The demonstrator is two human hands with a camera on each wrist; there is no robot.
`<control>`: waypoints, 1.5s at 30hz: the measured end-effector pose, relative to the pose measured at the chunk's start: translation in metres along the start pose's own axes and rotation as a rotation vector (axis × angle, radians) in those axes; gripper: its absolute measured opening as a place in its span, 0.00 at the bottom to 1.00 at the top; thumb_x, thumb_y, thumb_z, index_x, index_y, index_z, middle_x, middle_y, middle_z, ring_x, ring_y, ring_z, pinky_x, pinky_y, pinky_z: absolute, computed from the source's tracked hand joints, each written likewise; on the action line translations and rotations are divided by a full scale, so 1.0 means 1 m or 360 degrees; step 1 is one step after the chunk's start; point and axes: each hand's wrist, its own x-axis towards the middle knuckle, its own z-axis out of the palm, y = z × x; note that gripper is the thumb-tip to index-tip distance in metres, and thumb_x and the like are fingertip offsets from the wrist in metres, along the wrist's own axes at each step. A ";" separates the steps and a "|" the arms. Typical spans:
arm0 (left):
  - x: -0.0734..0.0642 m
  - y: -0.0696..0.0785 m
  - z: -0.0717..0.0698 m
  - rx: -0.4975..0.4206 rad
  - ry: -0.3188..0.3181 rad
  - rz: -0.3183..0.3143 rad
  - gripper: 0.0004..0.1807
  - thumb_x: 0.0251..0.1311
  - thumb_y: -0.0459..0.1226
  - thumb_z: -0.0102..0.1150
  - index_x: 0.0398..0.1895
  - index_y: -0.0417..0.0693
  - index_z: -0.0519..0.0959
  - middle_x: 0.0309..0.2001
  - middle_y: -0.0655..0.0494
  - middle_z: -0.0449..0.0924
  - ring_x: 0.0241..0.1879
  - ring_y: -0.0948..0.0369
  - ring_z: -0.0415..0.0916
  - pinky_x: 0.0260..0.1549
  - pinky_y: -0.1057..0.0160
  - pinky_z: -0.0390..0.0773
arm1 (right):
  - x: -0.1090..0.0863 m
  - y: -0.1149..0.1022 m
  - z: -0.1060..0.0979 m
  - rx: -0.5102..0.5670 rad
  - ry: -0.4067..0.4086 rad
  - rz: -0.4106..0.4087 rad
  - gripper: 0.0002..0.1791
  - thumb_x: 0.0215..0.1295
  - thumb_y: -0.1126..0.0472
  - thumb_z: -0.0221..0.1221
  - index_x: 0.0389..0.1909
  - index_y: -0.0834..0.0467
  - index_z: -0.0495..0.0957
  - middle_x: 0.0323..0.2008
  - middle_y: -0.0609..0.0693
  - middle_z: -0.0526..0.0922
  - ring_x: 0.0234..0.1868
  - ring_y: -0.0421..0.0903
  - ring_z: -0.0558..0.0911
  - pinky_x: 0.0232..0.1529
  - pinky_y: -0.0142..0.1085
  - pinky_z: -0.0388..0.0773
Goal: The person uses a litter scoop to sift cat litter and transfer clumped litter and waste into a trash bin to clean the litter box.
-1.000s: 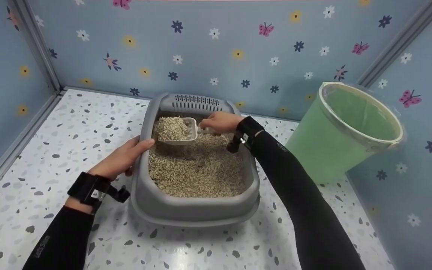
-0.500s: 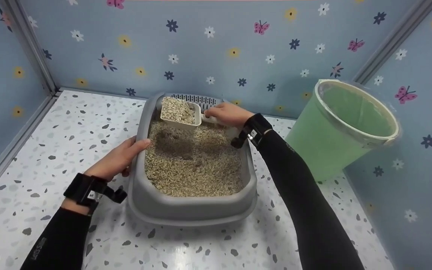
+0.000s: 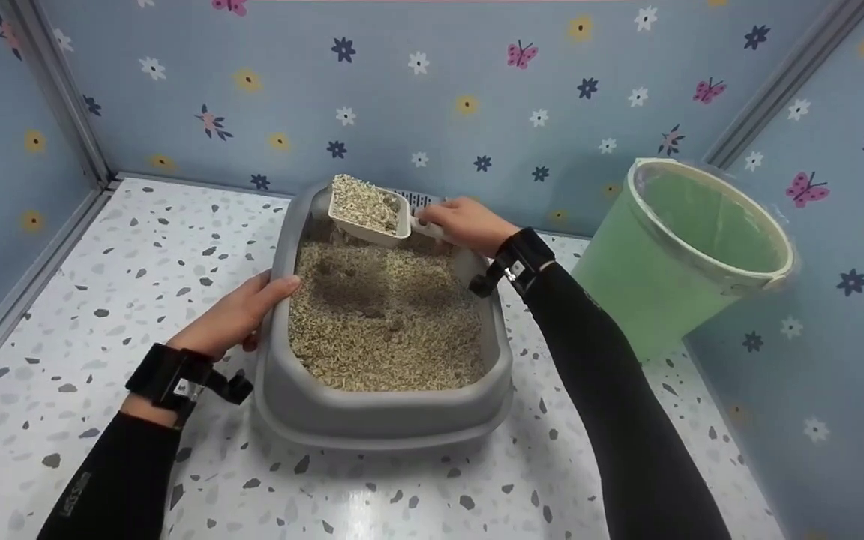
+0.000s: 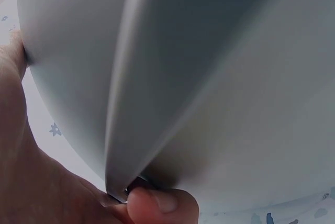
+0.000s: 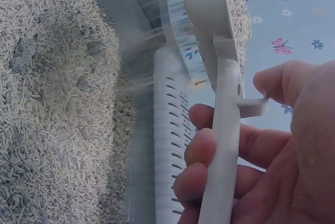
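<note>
My right hand (image 3: 469,223) grips the handle of a white litter scoop (image 3: 404,225), with fingers (image 5: 201,145) curled round it in the right wrist view. Pale pellet litter (image 3: 363,204) is heaped in the scoop, which hangs over the back part of a grey litter box (image 3: 394,420). Blurred streaks of litter fall beneath the scoop in the right wrist view. My left hand (image 3: 241,311) holds the box's left rim, thumb on top; in the left wrist view a fingertip (image 4: 162,206) hooks under the grey edge. Inside the box, the litter (image 3: 391,345) has dark hollows toward the back.
A pale green bin (image 3: 631,292) with a clear liner stands tilted at the right. Blue flower-patterned walls (image 3: 417,97) close off the back and both sides. The floor (image 3: 117,300) is white with grey speckles.
My right hand has lifted the loaded scoop up and back, out of the litter toward the box's rear rim. Hollows now show where it was. My left hand keeps its hold on the rim.
</note>
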 end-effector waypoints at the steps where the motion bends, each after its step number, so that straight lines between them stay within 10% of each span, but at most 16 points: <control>1: 0.000 0.000 0.000 -0.0006 -0.0003 0.0005 0.45 0.82 0.69 0.47 0.84 0.46 0.60 0.35 0.51 0.76 0.25 0.60 0.74 0.20 0.65 0.69 | -0.002 0.000 -0.002 -0.0018 0.0008 -0.0005 0.25 0.83 0.37 0.57 0.49 0.54 0.91 0.35 0.50 0.87 0.31 0.41 0.75 0.39 0.35 0.73; 5: 0.000 0.000 0.000 -0.0004 0.0001 0.0004 0.44 0.82 0.69 0.47 0.81 0.44 0.63 0.35 0.50 0.77 0.26 0.60 0.76 0.19 0.65 0.72 | -0.011 0.000 -0.006 -0.0053 0.0053 -0.0031 0.27 0.84 0.39 0.57 0.61 0.54 0.91 0.36 0.45 0.86 0.34 0.41 0.78 0.41 0.36 0.75; 18: 0.000 0.000 0.001 0.0059 0.0010 0.0009 0.46 0.81 0.70 0.45 0.81 0.43 0.63 0.36 0.49 0.76 0.25 0.59 0.74 0.20 0.64 0.71 | -0.063 0.005 -0.004 -0.0053 0.0114 -0.0099 0.23 0.83 0.41 0.60 0.29 0.49 0.87 0.23 0.43 0.80 0.23 0.39 0.70 0.27 0.32 0.65; 33: 0.001 0.002 0.001 0.0058 -0.0002 0.0008 0.46 0.81 0.71 0.44 0.79 0.41 0.62 0.35 0.51 0.74 0.23 0.61 0.70 0.20 0.65 0.69 | -0.130 0.022 0.005 0.0129 0.0145 -0.0107 0.22 0.83 0.42 0.61 0.38 0.54 0.91 0.26 0.45 0.80 0.29 0.43 0.75 0.35 0.34 0.74; 45: 0.000 0.002 0.000 0.0047 0.0004 0.0005 0.44 0.82 0.70 0.44 0.75 0.40 0.64 0.34 0.52 0.75 0.23 0.62 0.69 0.20 0.65 0.67 | -0.148 0.043 0.014 0.0328 0.0233 -0.0150 0.18 0.83 0.50 0.62 0.45 0.59 0.93 0.32 0.44 0.84 0.34 0.39 0.80 0.43 0.34 0.80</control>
